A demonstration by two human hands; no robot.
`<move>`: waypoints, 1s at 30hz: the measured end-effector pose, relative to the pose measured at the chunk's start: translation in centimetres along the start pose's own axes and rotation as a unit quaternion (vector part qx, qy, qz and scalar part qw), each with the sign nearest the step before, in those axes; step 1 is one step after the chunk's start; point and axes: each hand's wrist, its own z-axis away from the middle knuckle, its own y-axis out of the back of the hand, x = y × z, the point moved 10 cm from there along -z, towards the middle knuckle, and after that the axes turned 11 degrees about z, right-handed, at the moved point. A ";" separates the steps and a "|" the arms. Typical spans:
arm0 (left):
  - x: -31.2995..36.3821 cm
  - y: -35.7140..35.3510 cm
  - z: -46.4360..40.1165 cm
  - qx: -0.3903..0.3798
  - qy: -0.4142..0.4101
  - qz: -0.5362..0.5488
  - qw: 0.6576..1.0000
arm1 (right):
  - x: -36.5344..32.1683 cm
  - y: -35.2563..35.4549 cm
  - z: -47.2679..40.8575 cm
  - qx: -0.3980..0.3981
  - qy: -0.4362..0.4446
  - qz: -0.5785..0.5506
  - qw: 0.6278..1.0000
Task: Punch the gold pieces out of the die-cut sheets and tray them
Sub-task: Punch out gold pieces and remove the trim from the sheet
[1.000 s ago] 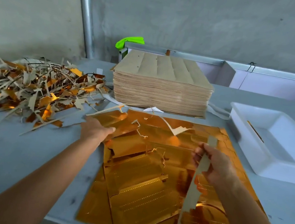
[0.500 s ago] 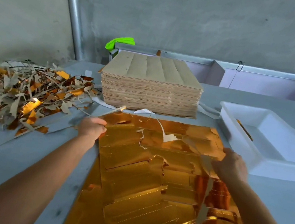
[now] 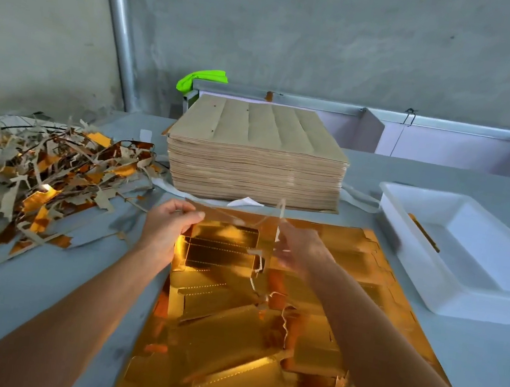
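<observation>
Left hand: the left hand [image 3: 167, 229] sits at the far left corner of the gold sheet, thumb and fingers curled in a narrow grip that pinches the sheet's torn far edge and lifts it a little off the bench.
Right hand: the right hand [image 3: 296, 248] is blurred, just right of the left one over the far middle of the sheet; I cannot tell whether its grip is closed on anything, though a thin pale strip of waste [image 3: 280, 215] rises right by its fingers.
Gold die-cut sheet: the gold die-cut sheet [image 3: 261, 339] lies flat on the bench under both forearms, reaching from the hands to the near edge, with punched gold pieces [image 3: 224, 247] loose on top and ragged trim through the middle.
Tray: a white plastic tray [image 3: 423, 278] stands on the right, just beside the sheet's right edge, well apart from both hands; one thin gold piece [image 3: 424, 231] leans against its inner left wall.
Stack: a tall stack of brown-backed sheets [image 3: 256, 161] stands just beyond the hands, at the far middle.
Scrap: a pile of gold and grey offcuts [image 3: 41, 173] spreads over the left side.
Bench: the grey bench [image 3: 26, 294] carries all of it.
Behind: a bright green cloth [image 3: 202, 78] hangs on a metal rail past the stack.
</observation>
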 end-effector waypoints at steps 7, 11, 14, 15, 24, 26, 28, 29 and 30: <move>0.9 -3.2 1.3 -0.149 -0.033 0.013 0.988 | 3.1 -4.6 -0.2 -0.118 -0.108 -0.211 0.964; 0.6 -4.5 1.9 -0.201 -0.038 -0.036 0.978 | 2.7 -3.7 -0.5 -0.068 -0.100 -0.276 0.954; -0.2 -4.0 1.5 -0.175 0.000 -0.046 0.983 | 1.5 -1.7 -0.6 -0.026 -0.046 -0.262 0.964; -0.5 -3.7 1.3 -0.160 0.018 -0.050 0.986 | 1.1 -1.0 -0.5 -0.019 -0.029 -0.252 0.967; 6.5 -10.0 3.6 -0.139 -0.279 -0.435 0.845 | -1.1 1.3 0.8 -0.009 0.091 -0.119 0.989; 6.7 -13.6 4.5 -0.224 -0.290 -0.461 0.808 | -2.2 0.8 1.3 -0.035 0.146 -0.086 0.985; 6.1 -15.9 4.6 -0.276 -0.260 -0.498 0.780 | -3.0 0.6 1.6 -0.048 0.182 -0.036 0.981; 6.0 -16.7 4.6 -0.289 -0.247 -0.518 0.766 | -3.1 0.5 1.8 -0.053 0.188 -0.012 0.981; 5.8 -17.3 4.6 -0.302 -0.236 -0.533 0.754 | -3.2 0.3 2.0 -0.064 0.193 0.003 0.979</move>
